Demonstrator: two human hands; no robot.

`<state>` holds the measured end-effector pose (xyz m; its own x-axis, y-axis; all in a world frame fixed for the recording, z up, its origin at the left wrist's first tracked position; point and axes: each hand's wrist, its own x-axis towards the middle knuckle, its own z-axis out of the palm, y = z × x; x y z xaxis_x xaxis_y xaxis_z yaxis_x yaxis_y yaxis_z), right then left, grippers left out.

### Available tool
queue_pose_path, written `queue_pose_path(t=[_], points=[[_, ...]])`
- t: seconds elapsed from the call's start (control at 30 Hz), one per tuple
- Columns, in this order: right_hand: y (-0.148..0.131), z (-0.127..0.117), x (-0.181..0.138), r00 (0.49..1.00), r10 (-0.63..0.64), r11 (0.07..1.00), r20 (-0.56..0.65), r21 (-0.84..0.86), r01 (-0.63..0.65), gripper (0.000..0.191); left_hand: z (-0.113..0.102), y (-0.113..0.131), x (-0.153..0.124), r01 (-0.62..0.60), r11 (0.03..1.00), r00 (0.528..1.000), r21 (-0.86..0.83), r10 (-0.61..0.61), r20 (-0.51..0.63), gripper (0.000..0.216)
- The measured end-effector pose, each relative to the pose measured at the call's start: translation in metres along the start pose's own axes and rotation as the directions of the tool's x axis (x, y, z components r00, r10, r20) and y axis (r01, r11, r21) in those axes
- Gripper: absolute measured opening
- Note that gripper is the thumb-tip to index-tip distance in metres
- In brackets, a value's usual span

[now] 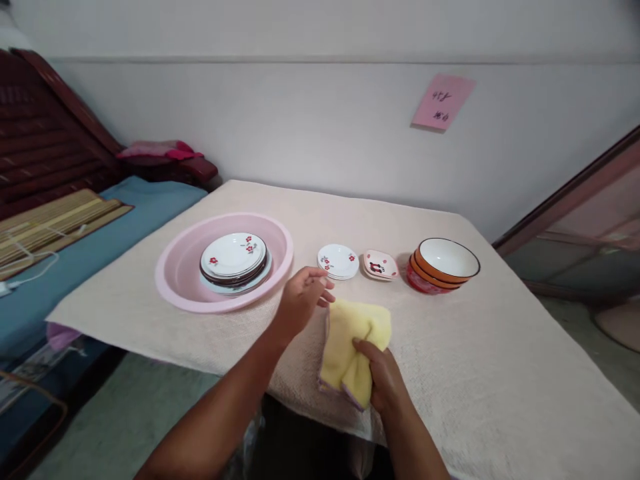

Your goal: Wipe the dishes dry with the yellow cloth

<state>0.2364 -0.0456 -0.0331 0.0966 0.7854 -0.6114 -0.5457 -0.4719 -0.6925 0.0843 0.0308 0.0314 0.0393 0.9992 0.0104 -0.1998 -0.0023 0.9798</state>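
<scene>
My right hand (381, 377) is shut on a folded yellow microfibre cloth (350, 353), which lies on the table with a mauve edge showing. My left hand (303, 301) hangs loosely curled just beside the cloth's upper left corner, holding nothing visible. Beyond it stands a small stack of white plates with red flowers (338, 261). A square red-patterned white dish (381, 265) sits to their right. Farther right, white-lined orange and red bowls (443, 265) are stacked. A stack of flowered plates (233, 255) rests inside a pink plastic basin (175, 267).
A beige cloth (425, 400) covers the table, which stands against a white wall with a pink note (443, 102). To the left are a blue-covered bed (45, 307) and a bamboo mat (50, 227). A framed panel (575, 213) leans at the right.
</scene>
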Motion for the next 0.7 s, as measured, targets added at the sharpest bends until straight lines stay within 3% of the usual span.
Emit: queue_pose_path(t=[0.1, 0.17, 0.23, 0.27, 0.3, 0.37, 0.43, 0.57, 0.7], points=[[0.001, 0.006, -0.001, 1.000, -0.012, 1.000, -0.001, -0.020, 0.012, 0.037, -0.051, 0.031, -0.008, -0.097, 0.975, 0.985, 0.201, 0.122, -0.118, 0.021], [0.003, 0.007, 0.000, 1.000, -0.016, 0.999, -0.004, -0.041, 0.016, 0.035, -0.094, 0.051, -0.003, -0.078, 0.901, 0.954, 0.427, 0.191, -0.229, 0.022], [0.005, 0.007, 0.001, 1.000, -0.027, 0.998, 0.013, -0.056, 0.028, 0.032, -0.138, 0.069, 0.008, 0.030, 0.699, 0.897, 0.714, 0.297, -0.328, 0.025], [0.006, 0.007, 0.001, 0.999, -0.036, 0.998, 0.027, -0.057, 0.037, 0.031, -0.159, 0.077, 0.013, 0.111, 0.526, 0.872, 0.843, 0.356, -0.337, 0.031], [0.007, 0.007, 0.002, 0.998, -0.047, 0.997, 0.039, -0.054, 0.049, 0.030, -0.177, 0.083, 0.019, 0.207, 0.362, 0.860, 0.909, 0.375, -0.345, 0.040], [0.008, 0.008, 0.003, 0.996, -0.066, 0.996, 0.053, -0.053, 0.069, 0.030, -0.206, 0.089, 0.029, 0.372, 0.192, 0.854, 0.908, 0.312, -0.416, 0.064], [0.009, 0.009, 0.003, 0.995, -0.078, 0.994, 0.059, -0.068, 0.082, 0.029, -0.224, 0.087, 0.038, 0.452, 0.202, 0.861, 0.869, 0.156, -0.484, 0.077], [0.010, 0.013, 0.005, 0.995, -0.084, 0.992, 0.054, -0.087, 0.088, 0.027, -0.238, 0.071, 0.051, 0.547, 0.428, 0.836, 0.719, -0.227, -0.500, 0.063], [0.010, 0.015, 0.006, 0.993, -0.093, 0.993, 0.071, -0.069, 0.098, 0.028, -0.242, 0.064, 0.052, 0.558, 0.565, 0.825, 0.608, -0.304, -0.476, 0.043]])
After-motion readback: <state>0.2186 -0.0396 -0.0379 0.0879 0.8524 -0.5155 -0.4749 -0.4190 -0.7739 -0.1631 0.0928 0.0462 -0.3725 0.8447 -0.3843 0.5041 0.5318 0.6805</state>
